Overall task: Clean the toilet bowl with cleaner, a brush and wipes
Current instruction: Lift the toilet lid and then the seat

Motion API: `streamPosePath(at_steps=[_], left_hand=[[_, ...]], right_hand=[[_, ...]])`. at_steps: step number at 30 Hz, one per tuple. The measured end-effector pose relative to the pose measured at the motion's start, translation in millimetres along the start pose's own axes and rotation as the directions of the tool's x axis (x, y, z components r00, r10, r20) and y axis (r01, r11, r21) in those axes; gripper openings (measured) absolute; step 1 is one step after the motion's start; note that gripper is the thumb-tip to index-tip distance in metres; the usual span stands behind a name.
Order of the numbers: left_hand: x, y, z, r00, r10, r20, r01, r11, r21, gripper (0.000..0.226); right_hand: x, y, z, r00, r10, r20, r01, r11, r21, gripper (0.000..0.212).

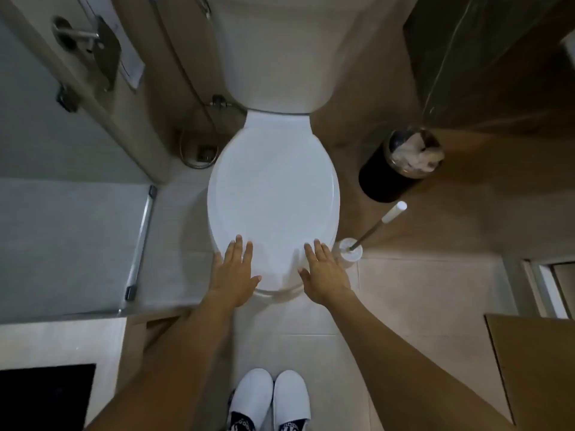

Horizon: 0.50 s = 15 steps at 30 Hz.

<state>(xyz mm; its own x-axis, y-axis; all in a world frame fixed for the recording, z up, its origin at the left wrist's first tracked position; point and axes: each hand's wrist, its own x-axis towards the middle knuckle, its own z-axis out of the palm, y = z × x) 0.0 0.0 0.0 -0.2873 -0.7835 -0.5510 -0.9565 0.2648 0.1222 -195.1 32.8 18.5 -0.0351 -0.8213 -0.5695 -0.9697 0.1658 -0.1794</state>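
The closed toilet lid (pixel 273 194) filled the middle, its top bare and open to reach from the near side. On the right, the brush holder (pixel 351 248) stood just beside the lid's near corner, its handle (pixel 381 223) leaning outward, with a dark bin (pixel 395 172) farther off (stuffed with paper). On the left, a narrow floor strip ran between the bowl and a low ledge (pixel 74 237). The near floor (pixel 420 293) lay open around two white shoes (pixel 270 399).
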Motion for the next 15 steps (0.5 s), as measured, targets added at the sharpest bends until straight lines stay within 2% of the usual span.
streamPosePath(at_steps=[8, 15], left_hand=[[18, -10, 47, 0.998, 0.016, -0.064, -0.016, 1.0, -0.01, 0.1], [26, -11, 67, 0.984, 0.008, -0.176, 0.011, 0.994, 0.11, 0.111]], right_hand=[[24, 4, 42, 0.986, -0.164, -0.033, 0.159, 0.98, -0.122, 0.077], [28, 8, 70, 0.976, -0.19, -0.11, 0.174, 0.975, -0.138, 0.09]])
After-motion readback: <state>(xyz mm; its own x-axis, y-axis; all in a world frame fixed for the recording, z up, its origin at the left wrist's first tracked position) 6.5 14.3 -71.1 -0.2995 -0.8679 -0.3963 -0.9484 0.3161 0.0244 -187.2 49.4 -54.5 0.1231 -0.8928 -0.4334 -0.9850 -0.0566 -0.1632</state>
